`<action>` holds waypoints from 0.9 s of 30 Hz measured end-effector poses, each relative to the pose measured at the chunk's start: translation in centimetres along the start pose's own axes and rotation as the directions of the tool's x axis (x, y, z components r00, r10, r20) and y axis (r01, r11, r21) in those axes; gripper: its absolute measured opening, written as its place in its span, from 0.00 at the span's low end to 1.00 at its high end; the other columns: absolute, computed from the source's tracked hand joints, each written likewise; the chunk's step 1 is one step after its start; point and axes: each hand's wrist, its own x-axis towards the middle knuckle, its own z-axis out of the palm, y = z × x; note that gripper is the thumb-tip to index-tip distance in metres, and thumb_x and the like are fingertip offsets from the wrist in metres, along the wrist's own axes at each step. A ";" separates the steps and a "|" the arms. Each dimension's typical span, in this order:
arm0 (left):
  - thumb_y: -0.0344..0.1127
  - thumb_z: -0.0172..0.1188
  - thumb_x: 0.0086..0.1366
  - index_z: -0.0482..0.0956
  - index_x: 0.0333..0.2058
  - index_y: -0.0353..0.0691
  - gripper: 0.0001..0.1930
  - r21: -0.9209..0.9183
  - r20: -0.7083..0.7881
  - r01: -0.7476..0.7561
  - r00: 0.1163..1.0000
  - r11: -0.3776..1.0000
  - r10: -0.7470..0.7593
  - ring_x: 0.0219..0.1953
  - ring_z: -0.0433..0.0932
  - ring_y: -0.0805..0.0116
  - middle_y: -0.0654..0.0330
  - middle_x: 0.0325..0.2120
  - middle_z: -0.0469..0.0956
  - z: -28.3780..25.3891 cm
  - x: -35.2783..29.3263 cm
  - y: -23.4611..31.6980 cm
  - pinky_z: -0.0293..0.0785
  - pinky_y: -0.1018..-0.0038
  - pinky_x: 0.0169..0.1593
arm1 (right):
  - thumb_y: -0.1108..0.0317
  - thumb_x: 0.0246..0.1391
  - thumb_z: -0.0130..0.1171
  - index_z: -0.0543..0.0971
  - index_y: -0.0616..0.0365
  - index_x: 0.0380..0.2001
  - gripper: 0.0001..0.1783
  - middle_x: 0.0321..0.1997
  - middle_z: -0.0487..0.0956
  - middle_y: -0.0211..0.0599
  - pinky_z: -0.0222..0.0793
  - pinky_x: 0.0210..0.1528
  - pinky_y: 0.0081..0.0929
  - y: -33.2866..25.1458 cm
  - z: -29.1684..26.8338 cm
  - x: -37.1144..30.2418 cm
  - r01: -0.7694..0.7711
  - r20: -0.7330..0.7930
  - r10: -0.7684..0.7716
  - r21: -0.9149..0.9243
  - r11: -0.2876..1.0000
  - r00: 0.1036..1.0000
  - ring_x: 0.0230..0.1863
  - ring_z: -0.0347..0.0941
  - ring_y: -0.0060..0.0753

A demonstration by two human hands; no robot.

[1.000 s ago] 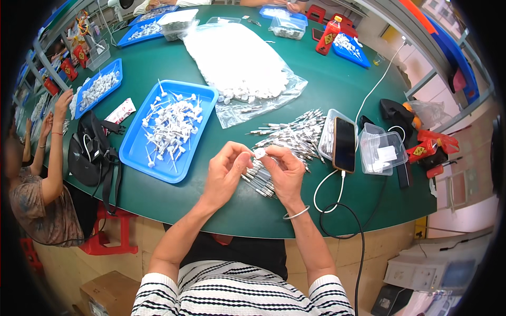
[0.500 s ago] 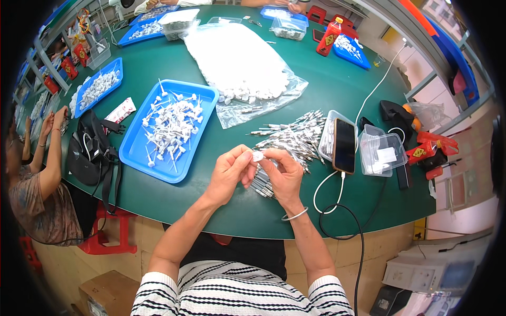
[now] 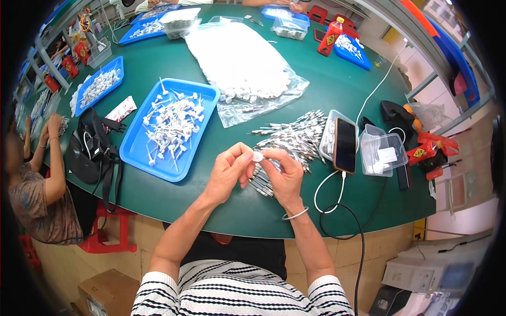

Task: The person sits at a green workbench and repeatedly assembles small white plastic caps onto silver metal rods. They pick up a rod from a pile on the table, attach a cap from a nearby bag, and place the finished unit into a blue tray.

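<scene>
Between my two hands is a small white plastic cap (image 3: 258, 156), pinched from both sides at the fingertips. My left hand (image 3: 230, 171) is closed on its left side, thumb and forefinger together. On the other side my right hand (image 3: 285, 175) grips it with thumb and forefinger. Just beyond and under my hands lies a pile of thin metal rods (image 3: 295, 138). A blue tray (image 3: 129, 152) to the left holds many white-capped rods (image 3: 173, 124). Farther back, an open clear plastic bag (image 3: 237, 58) is full of white caps.
Right of the rods, a phone (image 3: 344, 146) with a white cable leans on a clear box (image 3: 328, 134). Clear plastic containers (image 3: 383, 152) stand beside it. A black bag (image 3: 89, 150) lies left of the tray, near a co-worker (image 3: 45, 184). A red bottle (image 3: 330, 37) stands at the back.
My hands stay in nearly the same place; the white cap has turned slightly between my fingers. The co-worker's hands at the left have moved a little.
</scene>
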 end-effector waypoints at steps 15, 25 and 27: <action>0.44 0.44 0.73 0.71 0.34 0.38 0.16 0.006 0.032 0.000 0.999 1.000 0.000 0.14 0.65 0.81 0.64 0.18 0.71 -0.5 -0.5 -0.2 0.61 0.84 0.17 | 0.81 0.48 0.63 0.81 0.60 0.36 0.10 0.35 0.83 0.36 0.72 0.39 0.20 -0.2 0.1 -0.3 -0.063 0.006 0.063 -0.005 0.998 0.998 0.35 0.78 0.25; 0.34 0.57 0.66 0.76 0.27 0.37 0.10 0.854 -0.326 -0.046 0.728 0.518 0.603 0.17 0.68 0.75 0.62 0.17 0.73 -8.0 -2.4 5.9 0.62 0.77 0.21 | 0.79 0.49 0.63 0.75 0.59 0.48 0.21 0.41 0.82 0.38 0.71 0.48 0.26 -0.6 -0.3 0.4 -0.001 -0.069 -0.003 -0.051 0.999 0.998 0.42 0.78 0.30; 0.32 0.59 0.63 0.77 0.27 0.35 0.08 0.954 -0.264 0.090 0.708 0.286 0.655 0.17 0.70 0.70 0.58 0.18 0.75 -9.4 -2.9 7.8 0.64 0.74 0.23 | 0.77 0.55 0.59 0.75 0.60 0.47 0.15 0.39 0.82 0.37 0.71 0.47 0.24 -0.8 -0.4 0.4 -0.037 -0.147 0.036 -0.009 0.999 0.988 0.41 0.77 0.26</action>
